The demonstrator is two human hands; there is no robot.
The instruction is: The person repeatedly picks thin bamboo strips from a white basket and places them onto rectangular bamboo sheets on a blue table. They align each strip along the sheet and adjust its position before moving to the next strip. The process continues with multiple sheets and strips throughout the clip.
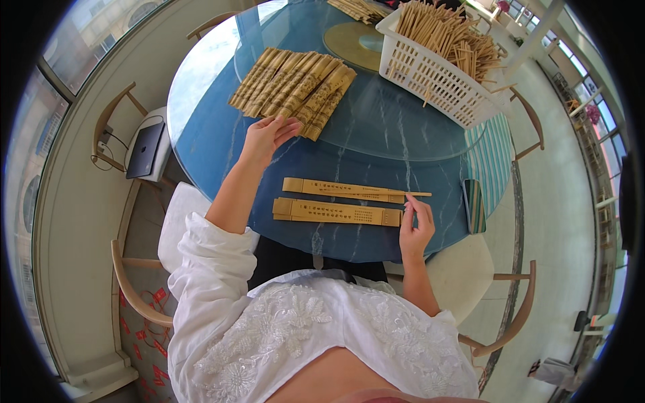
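Several printed yellow-brown paper chopstick sleeves [292,87], apparently filled, lie side by side in a row on the blue table. My left hand [272,138] reaches their near edge, fingers stretched out and touching the sleeves. Closer to me lie two stacks of flat printed sleeves, an upper stack [336,189] and a lower stack [329,212]. A pair of thin wooden chopsticks [420,195] sticks out of the right end of the upper stack's top sleeve. My right hand [418,228] pinches the chopsticks there between thumb and fingertip.
A white plastic basket [430,84] heaped with loose wooden chopsticks [447,40] stands at the far right of the round table [222,144]. More sleeves [359,10] lie at the far edge. A phone [474,205] rests near the right rim. A laptop [144,151] sits on a chair.
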